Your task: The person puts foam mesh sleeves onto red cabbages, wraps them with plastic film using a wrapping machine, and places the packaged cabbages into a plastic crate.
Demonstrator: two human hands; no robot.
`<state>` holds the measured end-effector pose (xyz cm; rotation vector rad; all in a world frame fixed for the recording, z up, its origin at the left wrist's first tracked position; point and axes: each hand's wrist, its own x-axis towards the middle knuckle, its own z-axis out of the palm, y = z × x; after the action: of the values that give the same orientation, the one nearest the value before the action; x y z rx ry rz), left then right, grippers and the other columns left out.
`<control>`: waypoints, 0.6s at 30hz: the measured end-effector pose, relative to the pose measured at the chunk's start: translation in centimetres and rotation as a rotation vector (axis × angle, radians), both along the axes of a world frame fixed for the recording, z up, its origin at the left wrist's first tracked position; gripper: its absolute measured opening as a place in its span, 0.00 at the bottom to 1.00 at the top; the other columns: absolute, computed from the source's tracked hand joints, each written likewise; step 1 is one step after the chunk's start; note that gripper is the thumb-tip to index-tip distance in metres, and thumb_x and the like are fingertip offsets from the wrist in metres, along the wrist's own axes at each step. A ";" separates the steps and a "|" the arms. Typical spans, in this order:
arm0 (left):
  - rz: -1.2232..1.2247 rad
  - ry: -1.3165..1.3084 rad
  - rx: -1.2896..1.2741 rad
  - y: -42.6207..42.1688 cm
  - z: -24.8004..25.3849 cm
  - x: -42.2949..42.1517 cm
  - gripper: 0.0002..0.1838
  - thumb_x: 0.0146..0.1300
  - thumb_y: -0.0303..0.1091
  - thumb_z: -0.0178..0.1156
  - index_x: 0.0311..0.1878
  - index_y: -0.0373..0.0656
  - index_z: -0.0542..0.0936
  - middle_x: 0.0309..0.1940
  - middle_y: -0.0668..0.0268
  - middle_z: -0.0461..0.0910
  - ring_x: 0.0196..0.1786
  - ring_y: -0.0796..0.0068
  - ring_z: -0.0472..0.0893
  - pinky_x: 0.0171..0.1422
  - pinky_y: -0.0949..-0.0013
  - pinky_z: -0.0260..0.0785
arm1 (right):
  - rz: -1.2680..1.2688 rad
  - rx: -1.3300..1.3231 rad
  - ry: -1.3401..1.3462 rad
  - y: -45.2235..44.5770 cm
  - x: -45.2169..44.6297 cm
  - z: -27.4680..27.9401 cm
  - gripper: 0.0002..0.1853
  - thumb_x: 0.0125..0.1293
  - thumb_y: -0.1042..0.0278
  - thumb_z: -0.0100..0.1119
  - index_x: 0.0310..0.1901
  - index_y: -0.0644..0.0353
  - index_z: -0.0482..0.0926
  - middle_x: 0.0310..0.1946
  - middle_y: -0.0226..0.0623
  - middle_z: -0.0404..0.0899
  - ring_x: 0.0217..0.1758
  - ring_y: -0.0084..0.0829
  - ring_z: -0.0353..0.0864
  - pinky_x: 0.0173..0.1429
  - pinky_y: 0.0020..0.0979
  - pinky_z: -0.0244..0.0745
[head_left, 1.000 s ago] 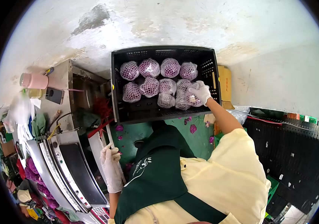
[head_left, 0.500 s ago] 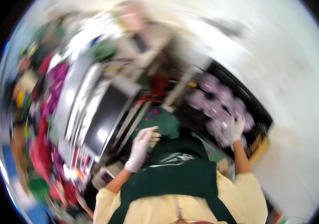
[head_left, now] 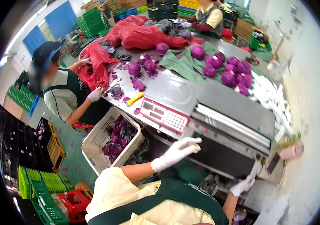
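My left hand, in a white glove, hangs over the front of the film-wrapping machine, fingers stretched forward and slightly bent, with nothing in them. My right hand, also gloved, is at the machine's front right corner, fingers extended along its edge; I see nothing held. Beside the machine stands a red and white scale. Peeled purple cabbages lie piled behind it, partly on a green cloth. Low at the right, partly hidden by my arm, wrapped cabbages sit in a dark crate.
A white basket of purple leaves stands left of me. A co-worker holds a knife at the table's left end; another person stands at the far side. A yellow-handled tool, phone and pink bottle lie around.
My view has swung from the crate at my right to the table and machine. My right hand has left the wrapped cabbages and moved to the machine's corner. My left hand remains raised in front.
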<state>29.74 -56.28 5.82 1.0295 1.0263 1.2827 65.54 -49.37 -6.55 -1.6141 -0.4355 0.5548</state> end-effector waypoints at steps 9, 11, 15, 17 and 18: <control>0.965 0.457 -0.032 16.8 -9.9 -33.7 0.25 0.62 0.32 0.63 0.61 0.35 0.71 0.46 0.59 0.78 0.48 0.73 0.78 0.55 0.71 0.70 | -0.385 -0.582 -0.622 3.4 4.7 -7.0 0.27 0.68 0.47 0.51 0.59 0.61 0.76 0.54 0.50 0.78 0.55 0.51 0.78 0.58 0.41 0.74; 1.150 0.863 0.036 20.8 -12.5 -40.6 0.27 0.59 0.36 0.65 0.60 0.36 0.72 0.48 0.54 0.78 0.52 0.59 0.77 0.58 0.61 0.69 | -0.358 -0.531 -0.589 3.0 0.9 -3.5 0.27 0.70 0.49 0.49 0.60 0.63 0.74 0.57 0.50 0.76 0.57 0.49 0.76 0.62 0.39 0.72; 1.240 1.236 -0.195 27.5 -9.0 -48.5 0.35 0.54 0.44 0.68 0.65 0.49 0.68 0.53 0.51 0.74 0.55 0.48 0.75 0.59 0.54 0.69 | -0.371 -0.492 -0.604 3.5 0.4 -3.8 0.26 0.71 0.49 0.48 0.60 0.62 0.74 0.57 0.48 0.76 0.59 0.47 0.74 0.63 0.39 0.70; 1.200 1.273 -0.255 31.2 -9.1 -52.4 0.43 0.49 0.48 0.72 0.69 0.53 0.63 0.63 0.42 0.67 0.64 0.45 0.70 0.65 0.56 0.67 | -0.353 -0.462 -0.598 4.0 0.6 -3.9 0.26 0.71 0.49 0.48 0.60 0.61 0.74 0.58 0.48 0.75 0.59 0.46 0.74 0.64 0.39 0.69; 1.134 1.248 -0.327 32.6 -8.1 -52.7 0.47 0.47 0.50 0.73 0.70 0.54 0.61 0.65 0.39 0.63 0.67 0.44 0.67 0.67 0.57 0.65 | -0.341 -0.443 -0.585 4.2 0.7 -3.9 0.26 0.71 0.49 0.48 0.60 0.60 0.73 0.58 0.47 0.75 0.60 0.45 0.73 0.64 0.39 0.68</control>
<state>-23.01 -23.68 -2.25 0.9496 2.9605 1.1111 66.29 -45.21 -10.45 -2.2258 -0.4684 -0.1068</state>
